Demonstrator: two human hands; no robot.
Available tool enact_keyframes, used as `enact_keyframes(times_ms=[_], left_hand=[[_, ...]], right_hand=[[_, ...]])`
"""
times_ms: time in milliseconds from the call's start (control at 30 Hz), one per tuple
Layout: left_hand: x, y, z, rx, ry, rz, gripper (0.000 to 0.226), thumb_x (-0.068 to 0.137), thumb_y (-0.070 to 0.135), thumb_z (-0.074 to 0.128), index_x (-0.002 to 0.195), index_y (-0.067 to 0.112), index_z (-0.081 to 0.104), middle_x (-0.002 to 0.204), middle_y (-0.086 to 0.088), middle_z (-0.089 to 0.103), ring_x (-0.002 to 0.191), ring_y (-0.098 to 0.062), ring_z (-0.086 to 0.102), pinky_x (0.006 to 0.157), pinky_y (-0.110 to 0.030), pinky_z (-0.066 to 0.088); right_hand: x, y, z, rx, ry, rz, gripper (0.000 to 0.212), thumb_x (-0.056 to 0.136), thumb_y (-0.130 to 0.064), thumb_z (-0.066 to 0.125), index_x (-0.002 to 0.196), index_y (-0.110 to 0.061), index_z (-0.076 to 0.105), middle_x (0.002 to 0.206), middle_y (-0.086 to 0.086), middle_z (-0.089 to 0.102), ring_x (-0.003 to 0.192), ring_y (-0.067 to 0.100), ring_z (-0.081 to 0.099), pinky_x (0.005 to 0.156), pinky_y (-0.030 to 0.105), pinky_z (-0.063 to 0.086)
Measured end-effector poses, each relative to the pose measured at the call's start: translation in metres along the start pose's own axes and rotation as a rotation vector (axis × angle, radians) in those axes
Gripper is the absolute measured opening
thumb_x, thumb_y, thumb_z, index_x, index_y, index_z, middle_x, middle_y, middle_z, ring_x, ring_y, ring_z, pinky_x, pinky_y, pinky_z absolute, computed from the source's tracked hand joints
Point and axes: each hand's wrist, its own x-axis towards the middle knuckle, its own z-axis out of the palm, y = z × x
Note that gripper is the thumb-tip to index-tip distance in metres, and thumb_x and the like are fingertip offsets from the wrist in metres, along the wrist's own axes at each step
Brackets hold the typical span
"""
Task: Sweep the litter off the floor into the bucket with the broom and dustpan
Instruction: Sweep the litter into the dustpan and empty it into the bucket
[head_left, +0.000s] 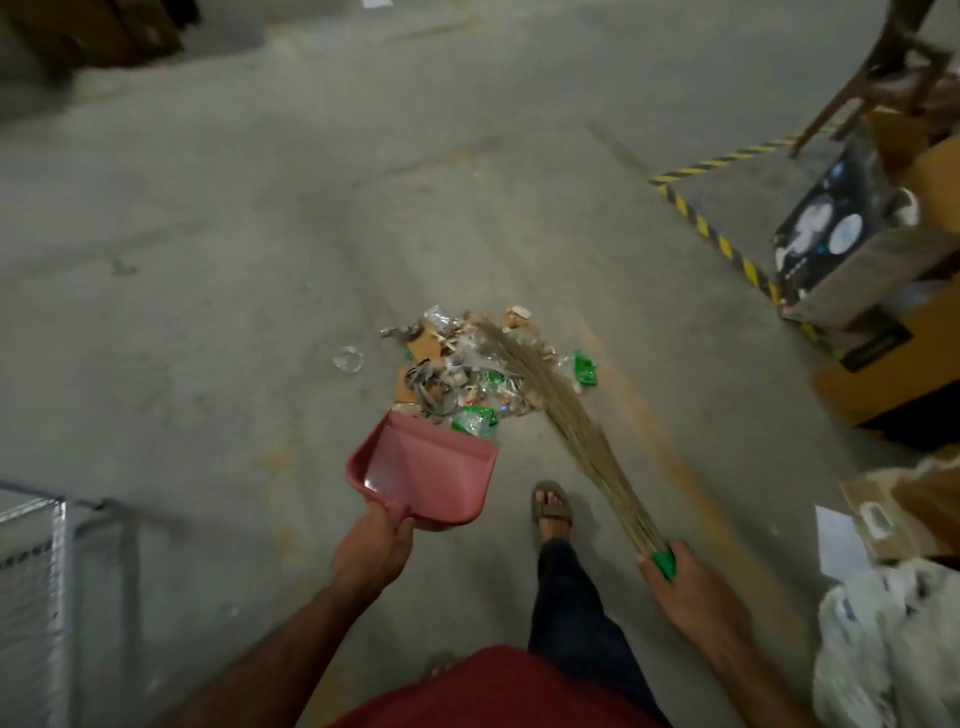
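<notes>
Left grip (375, 545) clamps the dustpan (423, 467) handle; right grip (685, 582) clamps the broom (571, 421).

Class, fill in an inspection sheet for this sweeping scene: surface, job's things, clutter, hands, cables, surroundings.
Surface: bare concrete floor, hazard tape.
Job's things: litter pile; pink dustpan at its near edge; grass broom lying across it; bucket not seen.
Clutter: stray clear plastic piece left of the pile.
Hands: left hand holds the dustpan handle; right hand holds the broom's green grip.
Cables: nothing seen.
Surroundings: cardboard boxes, plastic bags, wire rack.
</notes>
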Motion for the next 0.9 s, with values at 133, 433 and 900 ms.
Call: enact_keyframes(times_ms=[133,433,900], left_hand=[[0.053,0.024,-0.003,-0.05,0.031,-0.137,0.046,0.099,0.042,0.04,0.131,0.011,0.049,0.125,-0.016,0.058,0.113,-0.034,0.058,0.092,-0.042,0.048],[0.138,0.103,-0.023,-0.1,0.084,-0.309,0.041,0.099,0.037,0.043,0.128,0.009,0.049,0.121,-0.017,0.059,0.107,-0.036,0.06,0.083,-0.04,0.047],[0.297,0.053,0.013,-0.164,-0.032,-0.404,0.028,0.097,0.031,0.045,0.119,0.019,0.057,0.112,-0.011,0.062,0.103,-0.028,0.06,0.085,-0.04,0.052]], right_hand=[[0.101,-0.025,-0.022,-0.084,-0.035,-0.062,0.024,0.096,-0.053,0.046,0.101,-0.029,0.046,0.077,-0.004,0.058,0.069,0.021,0.059,0.062,0.03,0.046],[0.255,-0.093,-0.083,-0.321,-0.154,-0.24,0.029,0.098,-0.053,0.038,0.105,-0.025,0.043,0.077,-0.006,0.056,0.065,0.015,0.058,0.051,0.025,0.04],[0.401,-0.223,-0.026,-0.467,-0.068,-0.368,0.049,0.096,-0.045,0.049,0.14,-0.036,0.03,0.106,-0.002,0.064,0.088,0.021,0.065,0.062,0.03,0.04]])
